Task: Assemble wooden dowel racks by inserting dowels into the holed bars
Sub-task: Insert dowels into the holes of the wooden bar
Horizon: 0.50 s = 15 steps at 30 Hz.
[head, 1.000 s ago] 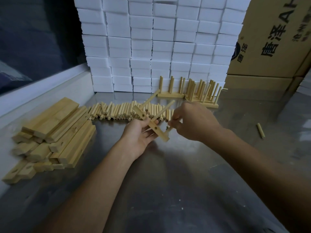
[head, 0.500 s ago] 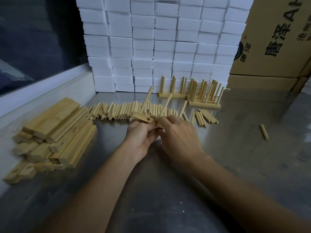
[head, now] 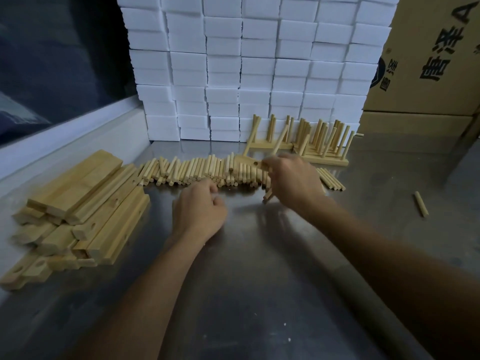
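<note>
Comparing with half a second ago, we see the hands have parted — the left hand [head: 198,209] has let go of the holed bar [head: 253,162] and hangs near the row of loose dowels [head: 197,170], fingers curled on nothing we can make out. Our right hand [head: 292,180] alone grips the bar above the dowel row, two dowels standing in it — the motion blurs finer detail.

Two hands [head: 198,209]; one stray dowel [head: 420,203].
</note>
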Each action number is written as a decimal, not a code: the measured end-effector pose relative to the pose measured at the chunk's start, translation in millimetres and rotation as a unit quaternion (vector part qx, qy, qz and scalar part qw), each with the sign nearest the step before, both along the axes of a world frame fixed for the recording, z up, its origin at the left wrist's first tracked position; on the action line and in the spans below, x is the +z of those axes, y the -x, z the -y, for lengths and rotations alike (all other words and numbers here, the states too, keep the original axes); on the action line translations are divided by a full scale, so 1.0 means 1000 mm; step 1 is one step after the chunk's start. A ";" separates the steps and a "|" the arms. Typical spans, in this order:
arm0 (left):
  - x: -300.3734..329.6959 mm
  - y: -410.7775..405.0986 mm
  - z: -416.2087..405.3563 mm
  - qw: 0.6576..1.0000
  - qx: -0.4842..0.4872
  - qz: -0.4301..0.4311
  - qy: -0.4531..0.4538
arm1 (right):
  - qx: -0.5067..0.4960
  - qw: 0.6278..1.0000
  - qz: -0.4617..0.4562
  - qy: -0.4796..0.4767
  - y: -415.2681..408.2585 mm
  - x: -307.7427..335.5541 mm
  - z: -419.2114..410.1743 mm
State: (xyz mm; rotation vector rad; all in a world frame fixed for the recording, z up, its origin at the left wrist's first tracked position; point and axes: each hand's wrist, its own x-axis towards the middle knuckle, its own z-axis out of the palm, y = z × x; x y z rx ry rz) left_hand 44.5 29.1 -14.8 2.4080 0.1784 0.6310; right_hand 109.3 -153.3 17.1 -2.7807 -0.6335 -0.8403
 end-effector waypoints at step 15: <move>-0.013 -0.014 0.001 0.990 0.007 -0.029 -0.138 | -0.090 0.986 -0.072 0.119 -0.142 -0.001 0.003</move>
